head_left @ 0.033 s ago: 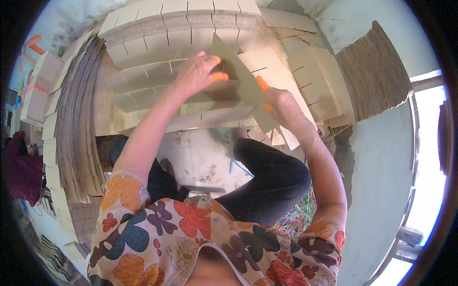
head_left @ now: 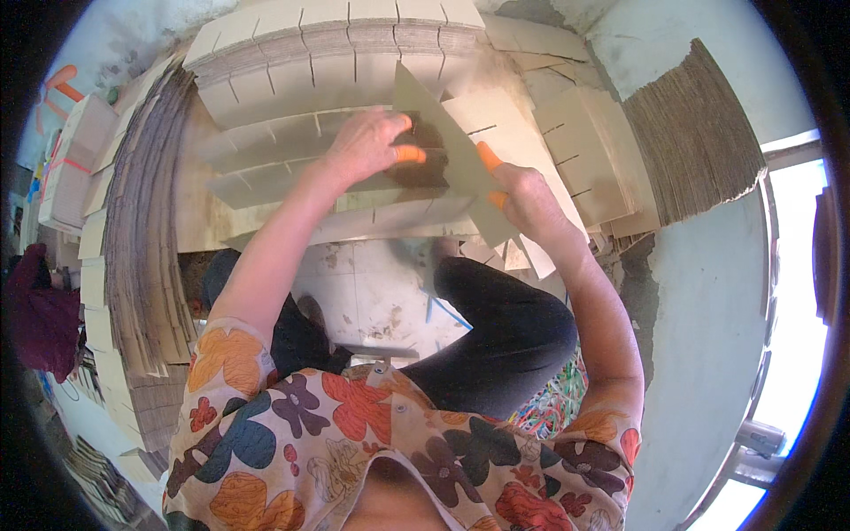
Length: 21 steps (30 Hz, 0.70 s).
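My right hand (head_left: 529, 199), orange covers on its fingers, grips a flat cardboard strip (head_left: 447, 142) that stands tilted, its far tip pointing away from me. To its left, my left hand (head_left: 367, 146) hovers over the slotted cardboard dividers, thumb and forefinger apart in orange covers, with nothing visible between them. Under and beside it, long slotted divider strips (head_left: 266, 181) stand on edge in rows across the work surface. Another slotted strip (head_left: 381, 217) stands nearer to me. Slotted cardboard sheets (head_left: 505, 133) lie flat just beyond my right hand.
A thick stack of slotted dividers (head_left: 328, 40) lines the far side. Tall cardboard stacks stand at the left (head_left: 146, 221) and right (head_left: 691, 133). A white box (head_left: 75, 168) sits at far left. Coloured straps (head_left: 553, 398) lie in a tangle by my right leg.
My left hand has come slightly nearer to me and to the right. My right hand and the cardboard strip in it have hardly moved.
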### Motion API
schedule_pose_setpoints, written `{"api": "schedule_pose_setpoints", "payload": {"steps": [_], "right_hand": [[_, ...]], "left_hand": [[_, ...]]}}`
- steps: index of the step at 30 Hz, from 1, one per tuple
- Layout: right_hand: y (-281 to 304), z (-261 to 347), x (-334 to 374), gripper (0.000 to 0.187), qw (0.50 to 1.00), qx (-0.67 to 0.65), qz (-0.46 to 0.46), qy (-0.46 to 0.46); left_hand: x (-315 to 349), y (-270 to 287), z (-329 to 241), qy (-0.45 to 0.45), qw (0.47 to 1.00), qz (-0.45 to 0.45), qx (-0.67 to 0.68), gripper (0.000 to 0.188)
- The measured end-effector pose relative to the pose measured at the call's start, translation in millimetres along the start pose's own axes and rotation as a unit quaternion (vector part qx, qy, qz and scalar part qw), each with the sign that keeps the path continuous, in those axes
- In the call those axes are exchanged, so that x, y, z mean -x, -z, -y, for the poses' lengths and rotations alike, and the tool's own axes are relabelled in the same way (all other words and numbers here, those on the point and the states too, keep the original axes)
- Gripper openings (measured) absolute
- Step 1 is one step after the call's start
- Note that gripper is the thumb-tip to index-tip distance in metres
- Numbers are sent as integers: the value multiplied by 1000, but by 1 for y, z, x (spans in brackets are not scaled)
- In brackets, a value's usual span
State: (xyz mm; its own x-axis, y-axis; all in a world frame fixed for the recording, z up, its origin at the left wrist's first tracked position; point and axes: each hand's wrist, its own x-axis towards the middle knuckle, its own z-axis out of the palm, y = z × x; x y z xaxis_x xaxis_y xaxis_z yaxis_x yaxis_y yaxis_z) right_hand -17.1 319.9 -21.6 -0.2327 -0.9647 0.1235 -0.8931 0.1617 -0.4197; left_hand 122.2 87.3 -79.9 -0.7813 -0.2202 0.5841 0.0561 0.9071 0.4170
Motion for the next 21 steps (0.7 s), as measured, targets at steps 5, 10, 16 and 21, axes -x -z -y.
{"api": "schedule_pose_setpoints", "payload": {"steps": [5,10,16,21], "right_hand": [[-10,-4,7,32,1000,18,-17,1],[-8,-1,4,22,1000,8,-4,-18],[-10,1,10,14,999,27,-41,-12],[-8,5,5,10,999,38,-12,7]], "left_hand": [[24,-9,8,103,977,185,-5,22],[30,-18,14,86,988,128,3,21],[33,-15,11,108,986,128,-18,18],[34,-16,10,142,981,134,-10,17]]}}
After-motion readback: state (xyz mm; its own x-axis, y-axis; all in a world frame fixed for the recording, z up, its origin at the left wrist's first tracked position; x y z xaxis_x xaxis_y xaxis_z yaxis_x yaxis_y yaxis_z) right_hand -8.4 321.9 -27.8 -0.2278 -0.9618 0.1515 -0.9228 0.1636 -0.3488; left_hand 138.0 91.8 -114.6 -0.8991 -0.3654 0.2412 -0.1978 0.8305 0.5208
